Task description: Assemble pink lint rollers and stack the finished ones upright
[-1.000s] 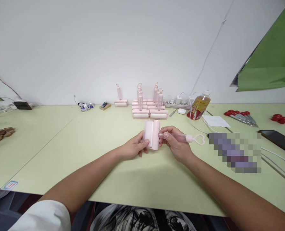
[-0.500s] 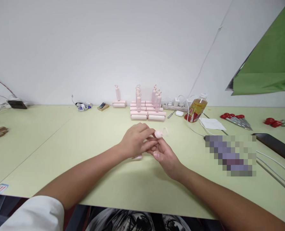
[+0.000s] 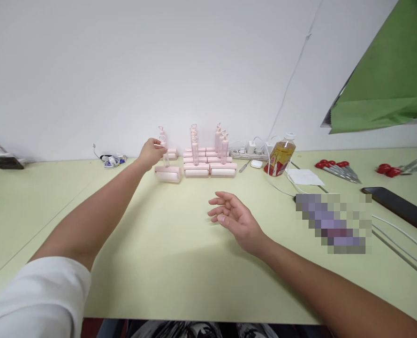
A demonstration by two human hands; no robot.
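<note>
My left hand is closed on the upright handle of a pink lint roller, its roller head low at the table, left of the front row. Whether the head touches the tabletop I cannot tell. Behind it another pink lint roller stands partly hidden. To the right, several more pink lint rollers stand in rows, handles up with loops on top. My right hand hovers above the table with fingers apart, holding nothing.
Behind the rollers on the right are a power strip, a white case and a tilted drink bottle. Red-handled tools and a black phone lie farther right. A coiled cable rests at the back left.
My left hand has carried the lint roller from between both hands to the back left, beside the row. My right hand has let go, fingers spread. The view has shifted slightly.
</note>
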